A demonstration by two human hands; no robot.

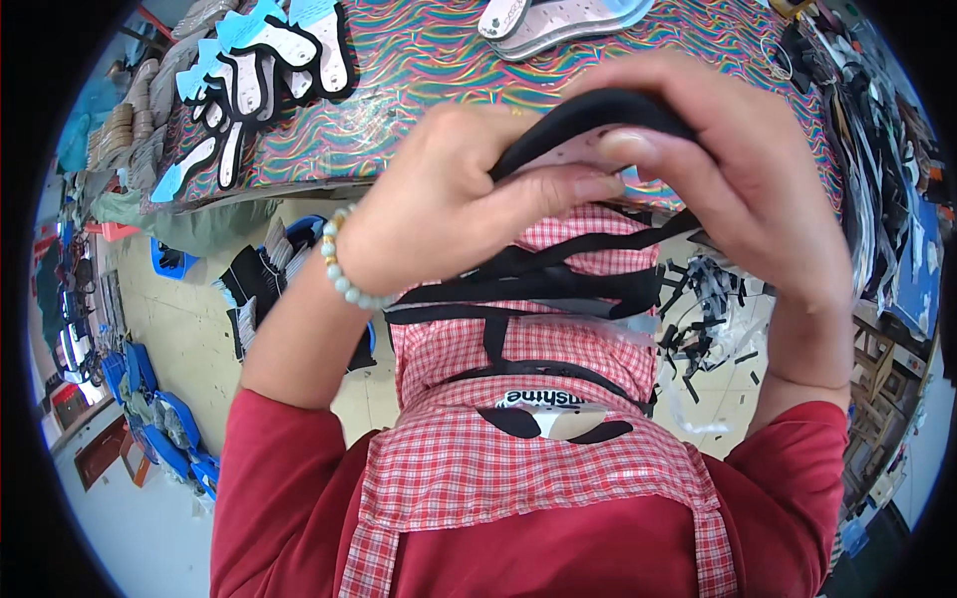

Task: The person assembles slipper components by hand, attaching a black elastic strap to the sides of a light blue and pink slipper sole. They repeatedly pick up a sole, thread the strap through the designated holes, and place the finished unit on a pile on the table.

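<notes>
My left hand (454,199) and my right hand (743,169) are raised close to the camera and both grip one flat shoe-insole piece (598,120), black on its edge with a pale perforated face. The left thumb presses along its lower edge; the right fingers curl over its top. A beaded bracelet (339,269) circles my left wrist. Below the hands, several black strips (558,279) lie across my red-checked apron (518,458).
A table with a wavy multicoloured cover (419,70) lies ahead. On it sit a fan of black, white and blue insole pieces (249,80) at left and a pale stack (558,20) at top. Black scraps (708,309) litter the floor at right; blue bins (159,419) stand at left.
</notes>
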